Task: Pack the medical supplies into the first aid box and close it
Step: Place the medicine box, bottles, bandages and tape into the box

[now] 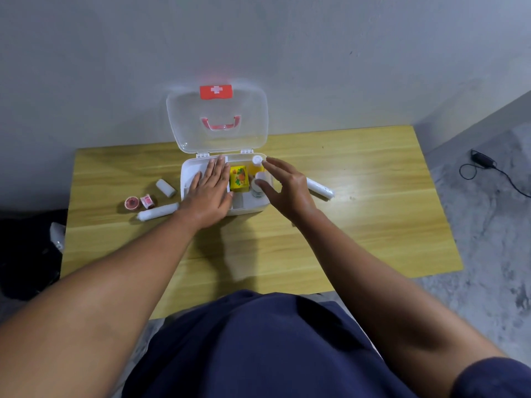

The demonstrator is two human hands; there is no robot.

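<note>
The white first aid box [188,170] stands on the table with its clear lid [217,122] raised against the wall. Inside lie a yellow carton [239,178], an amber bottle with a white cap [257,160] and a white bottle [257,191]. My left hand [211,186] lies flat with straight fingers over the box's left half. My right hand [283,183] hovers over the right side of the box, fingers spread and relaxed, holding nothing. Left of the box lie a short gauze roll [165,187], a long bandage roll [157,211] and two tape rolls [140,202]. Another long roll [320,188] lies to the right.
The wooden table [359,219] stands against a grey wall. A dark bag [28,254] sits on the floor at the left. A black cable with an adapter [485,165] lies on the grey floor at the right.
</note>
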